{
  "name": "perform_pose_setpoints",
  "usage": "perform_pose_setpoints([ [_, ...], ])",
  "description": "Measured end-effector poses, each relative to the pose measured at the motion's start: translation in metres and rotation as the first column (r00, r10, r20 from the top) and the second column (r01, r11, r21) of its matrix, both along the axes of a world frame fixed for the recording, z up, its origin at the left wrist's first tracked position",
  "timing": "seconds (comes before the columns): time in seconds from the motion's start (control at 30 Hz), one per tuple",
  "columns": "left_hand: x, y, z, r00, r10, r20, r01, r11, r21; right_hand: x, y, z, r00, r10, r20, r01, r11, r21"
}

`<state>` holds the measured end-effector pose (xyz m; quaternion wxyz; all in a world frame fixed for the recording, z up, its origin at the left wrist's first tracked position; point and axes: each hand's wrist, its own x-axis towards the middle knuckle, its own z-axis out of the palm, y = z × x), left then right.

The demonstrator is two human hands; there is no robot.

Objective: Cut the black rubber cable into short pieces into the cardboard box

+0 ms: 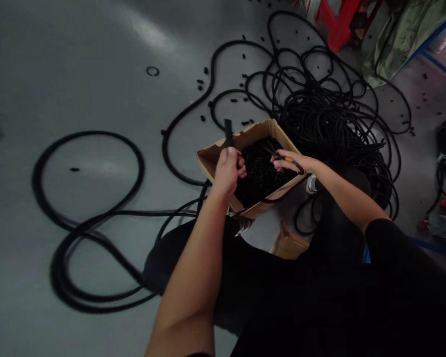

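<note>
My left hand (228,171) is closed around a black rubber hose (228,131) whose cut end sticks up above my fist. The hose runs down past my legs to big loops on the floor (89,223). My right hand (292,161) is closed on a cutter with orange and black handles (293,161), held over a torn cardboard box (208,161). The box is filled with short black hose pieces (260,171). Both hands hover at the box's near side, a short gap apart.
A dense tangle of black hose (330,119) lies behind and right of the box. Short cut pieces (204,74) are scattered on the grey floor. A red stool (336,22) and green cloth (401,34) stand at the top right. A low wooden stool (288,243) sits under me.
</note>
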<state>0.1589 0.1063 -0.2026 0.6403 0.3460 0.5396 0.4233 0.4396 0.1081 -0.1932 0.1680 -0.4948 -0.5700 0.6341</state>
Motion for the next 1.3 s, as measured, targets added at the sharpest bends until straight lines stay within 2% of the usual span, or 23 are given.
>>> perform_pose_setpoints([
  [0.07, -0.003, -0.003, -0.011, 0.976, -0.137, -0.167, 0.143, 0.989, 0.027, -0.006, 0.008, -0.011, 0.997, -0.067, 0.030, 0.065, 0.996, 0.061],
  [0.13, -0.008, -0.006, -0.021, 0.896, -0.229, -0.380, 0.273, 0.960, 0.065, -0.009, 0.011, -0.017, 0.998, -0.018, 0.054, 0.012, 0.995, 0.102],
  [0.2, -0.015, -0.009, -0.027, 0.787, -0.247, -0.565, 0.358, 0.929, 0.092, -0.009, 0.010, -0.018, 0.996, 0.071, 0.047, -0.075, 0.991, 0.109],
  [0.27, -0.021, -0.010, -0.030, 0.704, -0.246, -0.666, 0.407, 0.909, 0.094, -0.009, 0.007, -0.016, 0.992, 0.123, 0.028, -0.125, 0.987, 0.104],
  [0.37, -0.028, -0.013, -0.028, 0.649, -0.299, -0.699, 0.467, 0.883, 0.056, -0.010, 0.001, -0.018, 0.989, 0.143, 0.025, -0.144, 0.985, 0.097],
  [0.5, -0.030, -0.019, -0.024, 0.603, -0.398, -0.691, 0.558, 0.829, 0.010, -0.016, -0.006, -0.029, 0.996, 0.094, -0.006, -0.093, 0.994, 0.063],
  [0.6, -0.029, -0.021, -0.024, 0.573, -0.460, -0.679, 0.611, 0.791, -0.020, -0.021, -0.010, -0.034, 0.997, 0.071, -0.024, -0.070, 0.997, 0.015],
  [0.67, -0.029, -0.020, -0.025, 0.549, -0.478, -0.686, 0.625, 0.779, -0.043, -0.025, -0.013, -0.034, 0.998, 0.065, 0.021, -0.064, 0.997, -0.037],
  [0.8, -0.034, -0.016, -0.029, 0.539, -0.458, -0.707, 0.604, 0.795, -0.054, -0.033, -0.019, -0.026, 0.994, 0.054, 0.097, -0.041, 0.990, -0.135],
  [0.93, -0.037, -0.018, -0.032, 0.592, -0.441, -0.674, 0.581, 0.813, -0.022, -0.041, -0.028, -0.020, 0.995, 0.043, 0.088, -0.029, 0.989, -0.146],
  [1.0, -0.034, -0.022, -0.031, 0.623, -0.411, -0.666, 0.548, 0.837, -0.005, -0.046, -0.032, -0.022, 0.996, 0.039, 0.081, -0.027, 0.988, -0.154],
  [1.1, -0.029, -0.027, -0.028, 0.625, -0.361, -0.692, 0.506, 0.862, 0.008, -0.052, -0.035, -0.028, 0.997, 0.045, 0.056, -0.034, 0.982, -0.186],
  [1.3, -0.025, -0.028, -0.023, 0.636, -0.389, -0.666, 0.536, 0.844, 0.020, -0.058, -0.030, -0.031, 0.996, 0.026, 0.083, -0.011, 0.985, -0.174],
])
